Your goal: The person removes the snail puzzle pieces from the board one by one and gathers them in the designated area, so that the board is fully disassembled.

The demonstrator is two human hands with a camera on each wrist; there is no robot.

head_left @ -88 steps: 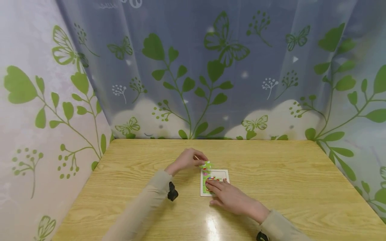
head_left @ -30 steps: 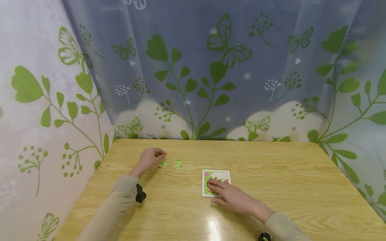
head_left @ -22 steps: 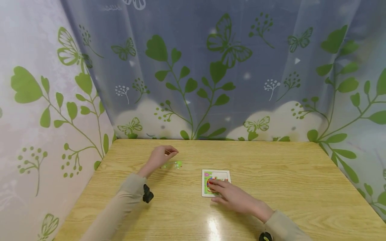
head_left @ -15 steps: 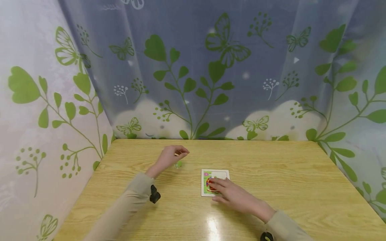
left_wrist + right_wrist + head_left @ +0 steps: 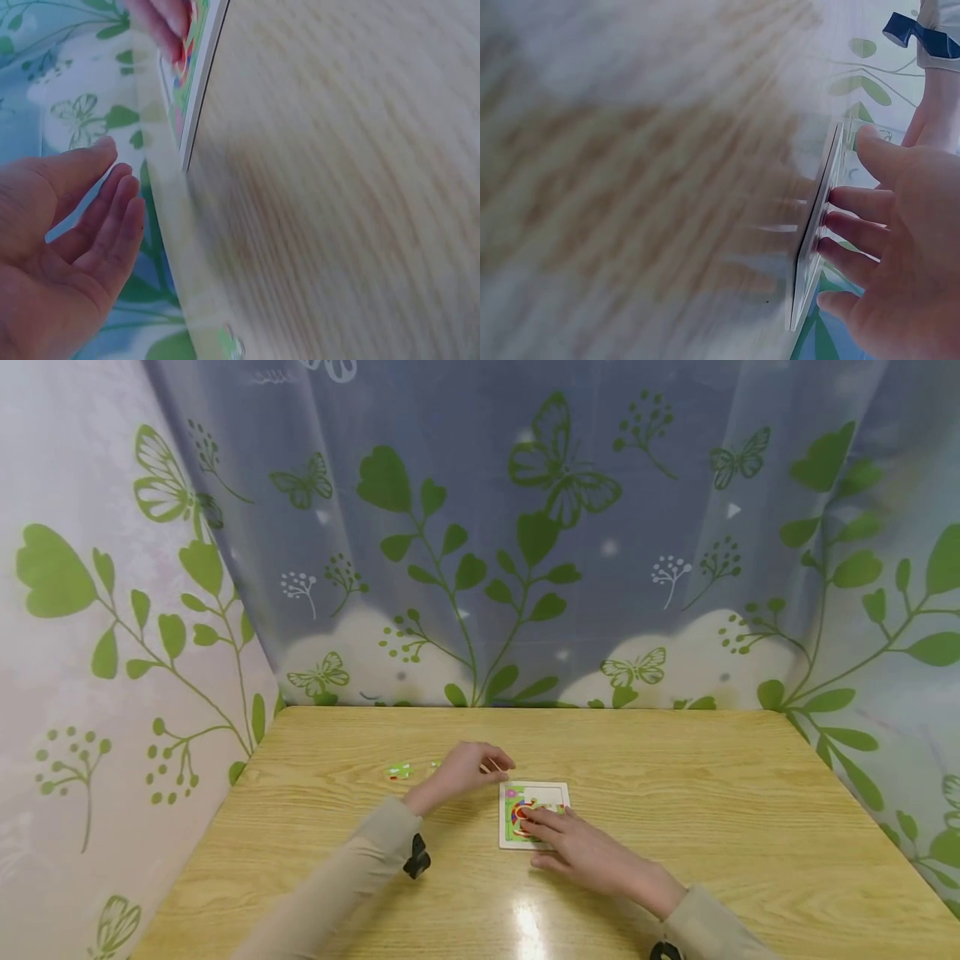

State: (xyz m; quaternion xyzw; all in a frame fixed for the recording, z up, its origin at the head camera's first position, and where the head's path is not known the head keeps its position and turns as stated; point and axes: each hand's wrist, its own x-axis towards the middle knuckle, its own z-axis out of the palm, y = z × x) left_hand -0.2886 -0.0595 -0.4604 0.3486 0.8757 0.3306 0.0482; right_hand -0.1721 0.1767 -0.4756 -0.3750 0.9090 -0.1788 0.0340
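Observation:
A small white-framed jigsaw puzzle (image 5: 503, 827) lies on the table. Its picture shows green, a pink flower and a multicoloured ring; the upper right part of the tray is bare white. My right hand (image 5: 588, 853) rests its fingertips on the picture and hides the lower right part. In the right wrist view, the fingers of that hand (image 5: 915, 240) touch the board's face. Just off the board's upper left corner hovers my left hand (image 5: 463, 770), fingers loosely bent. The left wrist view shows nothing between the thumb and fingers of this hand (image 5: 71, 240).
Left of the board lies a loose green puzzle piece (image 5: 400, 770). A second green piece (image 5: 435, 765) beside it is partly hidden by the left hand. The wooden table (image 5: 712, 793) meets a leaf-patterned curtain (image 5: 480, 610) at its back edge.
My left hand carried a green piece from the board to the table's left, released it beside another piece, then came back rightward with nothing in it. My right hand stayed on the board.

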